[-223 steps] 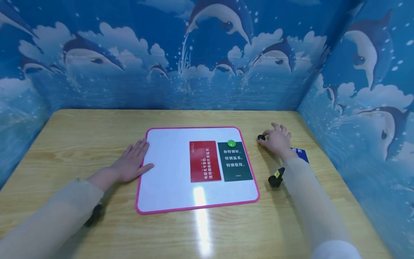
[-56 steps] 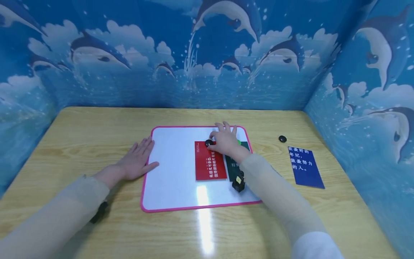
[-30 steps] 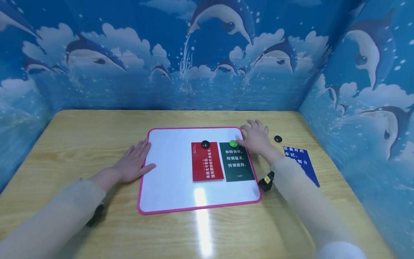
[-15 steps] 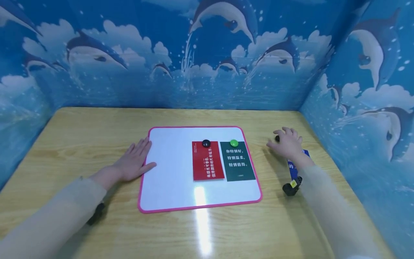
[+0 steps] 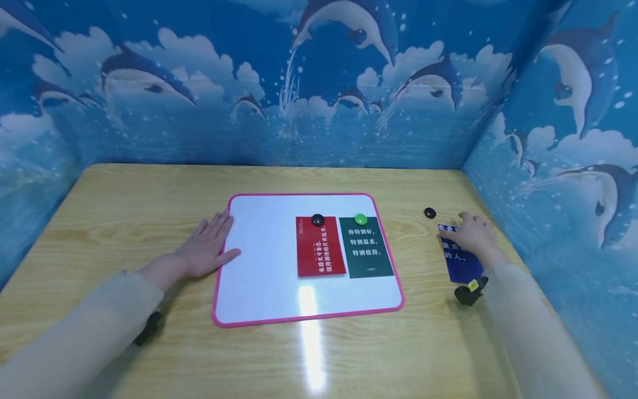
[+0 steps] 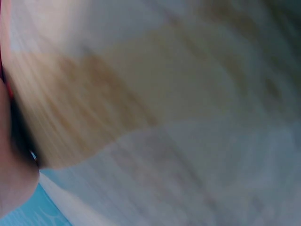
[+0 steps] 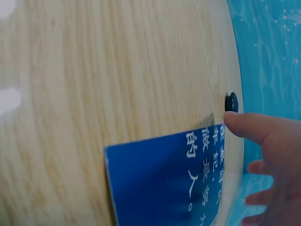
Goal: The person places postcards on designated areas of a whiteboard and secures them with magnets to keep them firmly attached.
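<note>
My left hand lies flat with straight fingers on the left edge of a white magnetic board with a pink rim. On that board lie a red card with a black round magnet at its top and a dark green card under a green magnet. My right hand is over a blue card with white lettering, covering part of it. In the right wrist view the thumb reaches across the card's edge, the other fingers apart from it.
A second black magnet sits on the wooden table beyond the blue card's upper left corner. Dolphin-printed curtains stand along the back and right side of the table. The left wrist view is mostly blurred.
The black magnet was carried from the table onto the red card and let go. My right hand then moved right, past the other black magnet, to the blue card. My left hand has stayed put.
</note>
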`<action>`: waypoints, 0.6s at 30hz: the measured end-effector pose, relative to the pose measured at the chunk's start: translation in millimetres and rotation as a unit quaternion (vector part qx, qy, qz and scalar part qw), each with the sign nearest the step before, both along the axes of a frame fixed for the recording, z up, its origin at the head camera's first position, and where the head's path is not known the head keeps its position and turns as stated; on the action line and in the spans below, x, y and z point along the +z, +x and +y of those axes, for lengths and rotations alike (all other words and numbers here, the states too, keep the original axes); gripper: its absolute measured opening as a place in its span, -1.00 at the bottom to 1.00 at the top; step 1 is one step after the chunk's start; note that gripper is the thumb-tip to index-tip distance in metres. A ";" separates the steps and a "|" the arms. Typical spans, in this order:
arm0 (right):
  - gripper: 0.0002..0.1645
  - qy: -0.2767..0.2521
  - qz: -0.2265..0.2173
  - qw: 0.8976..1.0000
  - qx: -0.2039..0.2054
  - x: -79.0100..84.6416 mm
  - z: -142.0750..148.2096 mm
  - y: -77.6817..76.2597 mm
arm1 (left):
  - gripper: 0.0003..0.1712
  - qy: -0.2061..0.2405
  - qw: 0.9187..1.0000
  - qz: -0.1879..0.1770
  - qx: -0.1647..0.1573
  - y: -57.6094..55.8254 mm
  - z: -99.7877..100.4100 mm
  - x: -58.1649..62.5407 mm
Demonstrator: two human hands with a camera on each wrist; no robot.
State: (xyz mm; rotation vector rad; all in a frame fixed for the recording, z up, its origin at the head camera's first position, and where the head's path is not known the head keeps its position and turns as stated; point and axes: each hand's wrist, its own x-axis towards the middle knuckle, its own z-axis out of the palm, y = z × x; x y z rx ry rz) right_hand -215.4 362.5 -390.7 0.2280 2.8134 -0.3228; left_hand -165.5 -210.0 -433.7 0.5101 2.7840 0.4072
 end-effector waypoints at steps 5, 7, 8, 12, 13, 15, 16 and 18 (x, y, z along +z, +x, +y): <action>0.37 -0.009 -0.074 0.996 -0.042 2.0 1.1 1.3 | 0.05 0.002 1.000 -0.008 0.000 0.8 0.9 1.9; 0.40 -0.017 -0.096 0.994 -0.053 3.5 0.7 1.7 | 0.05 0.001 1.000 -0.009 0.000 1.3 0.9 2.5; 0.40 -0.025 -0.105 0.992 -0.058 3.9 0.9 1.6 | 0.05 0.000 1.000 -0.010 0.000 1.3 0.7 2.5; 0.37 -0.045 -0.126 0.989 -0.071 5.9 -0.9 1.9 | 0.06 -0.005 1.000 -0.012 -0.003 1.3 0.0 2.9; 0.36 -0.048 -0.127 0.988 -0.074 6.1 -1.4 1.8 | 0.06 -0.008 1.000 -0.012 -0.003 1.1 -0.3 2.7; 0.34 -0.049 -0.126 0.988 -0.077 6.3 -2.7 1.4 | 0.06 -0.009 1.000 -0.011 -0.004 0.7 -0.6 2.2; 0.33 -0.050 -0.124 0.988 -0.077 6.5 -3.6 1.3 | 0.06 -0.010 1.000 -0.010 -0.005 0.6 -0.7 2.1; 0.30 -0.049 -0.118 0.989 -0.076 6.3 -5.0 0.8 | 0.06 -0.011 1.000 -0.009 -0.006 0.3 -0.8 1.8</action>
